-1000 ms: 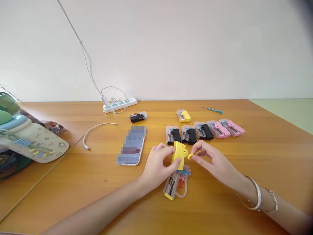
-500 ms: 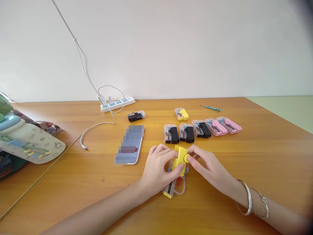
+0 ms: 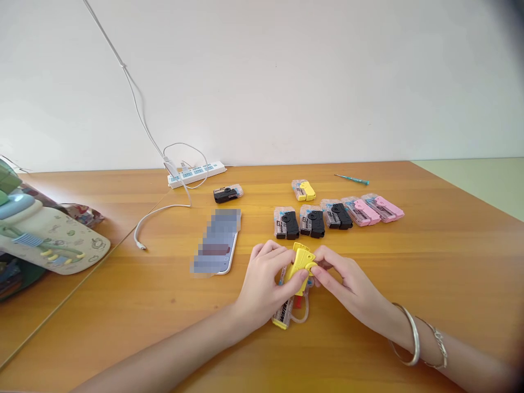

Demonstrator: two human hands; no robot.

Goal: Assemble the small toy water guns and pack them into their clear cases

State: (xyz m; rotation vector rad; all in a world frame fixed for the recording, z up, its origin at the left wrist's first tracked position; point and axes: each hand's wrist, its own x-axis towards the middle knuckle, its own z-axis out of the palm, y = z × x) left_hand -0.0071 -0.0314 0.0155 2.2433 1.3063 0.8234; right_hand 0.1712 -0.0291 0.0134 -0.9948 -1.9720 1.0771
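A toy water gun with a yellow body (image 3: pixel 301 261) and a clear part printed "WATER" is in front of me, tilted above the table. My left hand (image 3: pixel 262 284) grips the yellow body from the left, thumb across its near face. With thumb and fingertips, my right hand (image 3: pixel 350 281) pinches a round yellow cap (image 3: pixel 310 268) on the gun's right side. Below the hands show a clear loop of tube (image 3: pixel 303 314) and a small red piece (image 3: pixel 298 302). My fingers hide part of the gun.
Behind my hands lie black water guns (image 3: pixel 312 222), pink ones (image 3: pixel 382 208) and another yellow one (image 3: pixel 304 190). A separate black one (image 3: pixel 228 194), a phone (image 3: pixel 221 240), a power strip (image 3: pixel 196 173), a screwdriver (image 3: pixel 352 179) and a white cable (image 3: pixel 161 207) lie around; a patterned container (image 3: pixel 61 234) stands left.
The round cap now sits at a different angle between my right thumb and fingers. The yellow body has tilted slightly, and my left hand keeps its hold.
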